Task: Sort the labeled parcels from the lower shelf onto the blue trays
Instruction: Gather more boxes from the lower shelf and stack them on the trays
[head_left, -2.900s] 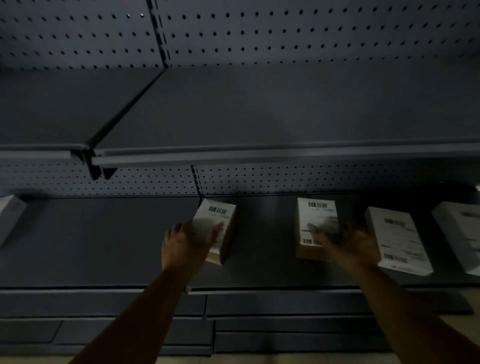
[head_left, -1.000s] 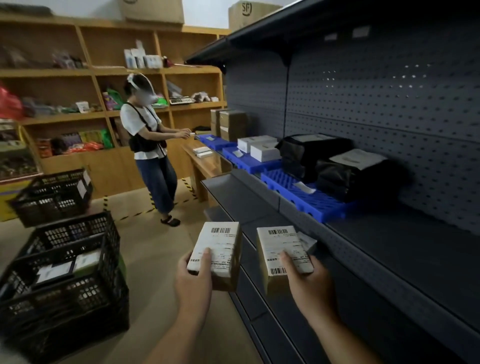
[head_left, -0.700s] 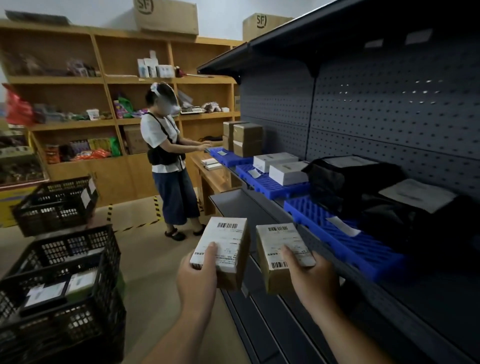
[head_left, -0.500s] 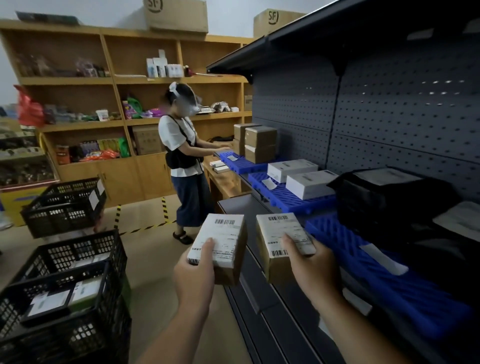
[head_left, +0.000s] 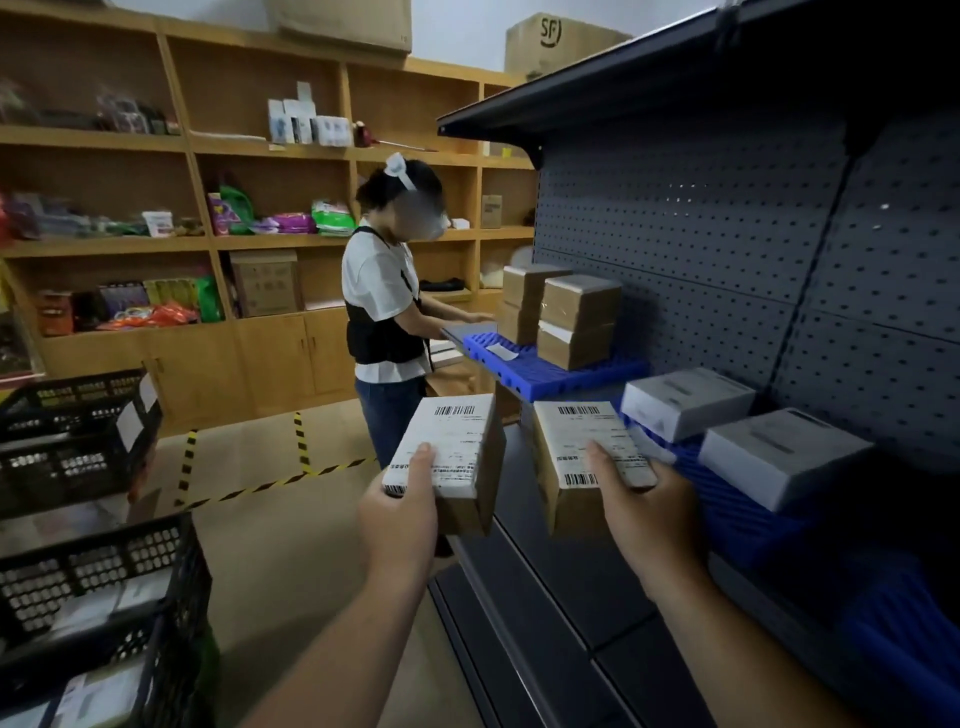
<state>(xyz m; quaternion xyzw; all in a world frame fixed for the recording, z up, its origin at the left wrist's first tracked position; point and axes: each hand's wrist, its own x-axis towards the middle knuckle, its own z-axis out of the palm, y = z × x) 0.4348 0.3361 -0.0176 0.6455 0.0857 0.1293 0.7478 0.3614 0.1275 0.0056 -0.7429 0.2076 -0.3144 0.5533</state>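
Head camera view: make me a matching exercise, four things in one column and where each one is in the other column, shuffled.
Things
1. labeled parcels
2. brown cardboard boxes
3. white boxes
4. black crates

Places
A. on the nearer blue tray
B. at the left edge of the view
C. one held in the left hand, one in the right hand
D. stacked on the farther blue tray

Pairs: 1-C, 2-D, 3-A, 4-B
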